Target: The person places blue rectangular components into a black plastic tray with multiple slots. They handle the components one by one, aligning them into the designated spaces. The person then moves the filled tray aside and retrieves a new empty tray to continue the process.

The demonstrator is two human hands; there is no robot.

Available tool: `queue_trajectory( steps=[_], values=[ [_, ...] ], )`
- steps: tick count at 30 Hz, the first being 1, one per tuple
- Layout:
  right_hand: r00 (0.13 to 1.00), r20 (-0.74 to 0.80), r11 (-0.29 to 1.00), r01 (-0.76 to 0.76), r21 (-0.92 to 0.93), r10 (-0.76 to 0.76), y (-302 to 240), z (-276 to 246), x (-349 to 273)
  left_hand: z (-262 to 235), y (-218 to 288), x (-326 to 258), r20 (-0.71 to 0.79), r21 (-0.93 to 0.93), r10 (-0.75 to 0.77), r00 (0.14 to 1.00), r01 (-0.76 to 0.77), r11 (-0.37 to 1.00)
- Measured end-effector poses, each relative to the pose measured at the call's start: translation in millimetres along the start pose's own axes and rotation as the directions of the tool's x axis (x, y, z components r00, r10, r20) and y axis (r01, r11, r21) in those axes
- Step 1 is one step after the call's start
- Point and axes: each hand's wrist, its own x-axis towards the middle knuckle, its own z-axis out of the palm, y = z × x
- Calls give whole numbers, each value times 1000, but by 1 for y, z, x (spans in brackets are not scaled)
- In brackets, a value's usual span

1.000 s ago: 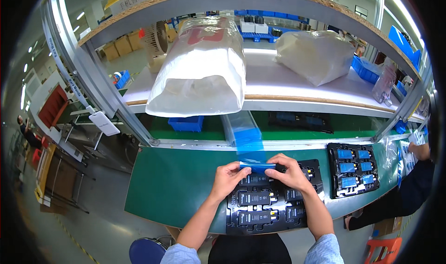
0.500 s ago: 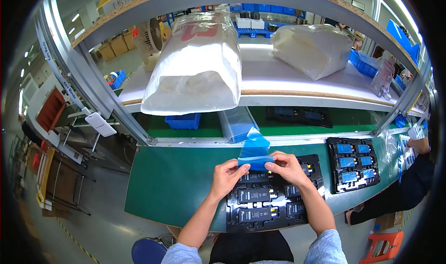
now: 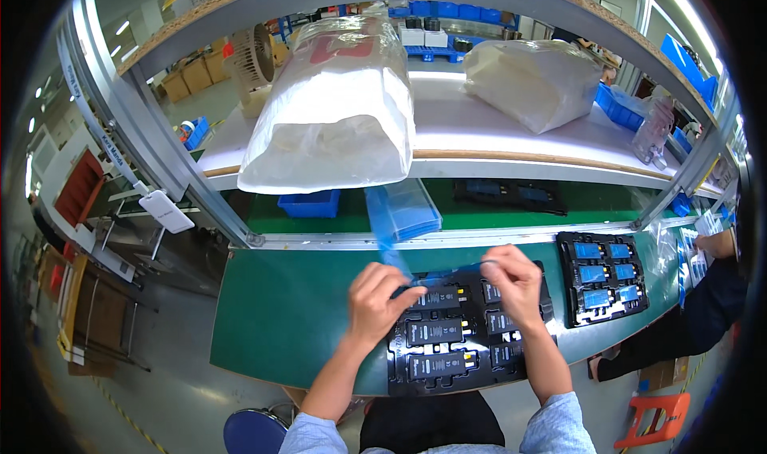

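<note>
Two bare hands: left hand (image 3: 374,304) and right hand (image 3: 515,286), fingers pinched, apparently on one blue film (image 3: 443,277), motion-blurred, long axis crosswise between them, both equally near; black battery tray (image 3: 483,380) beneath.

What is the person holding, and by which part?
A translucent blue plastic film: the left hand holds one side, the right hand the other; blur hides the exact grip.

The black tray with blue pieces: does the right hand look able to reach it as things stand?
Probably yes: nothing seems to block between the right hand and the black tray, though that hand seems to hold blue film.
</note>
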Motion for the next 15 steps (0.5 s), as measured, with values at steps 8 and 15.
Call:
queue_trajectory(
  steps=[8, 15],
  values=[
    [852, -5, 834, -510, 211, 523, 50, -32, -41, -32, -31, -21, 496, 393, -178, 850, -37, 919],
    [862, 44, 859, -508, 67, 506, 82, -44, -22, -17, -24, -45, 663, 249, -167, 730, -5, 968]
  ],
)
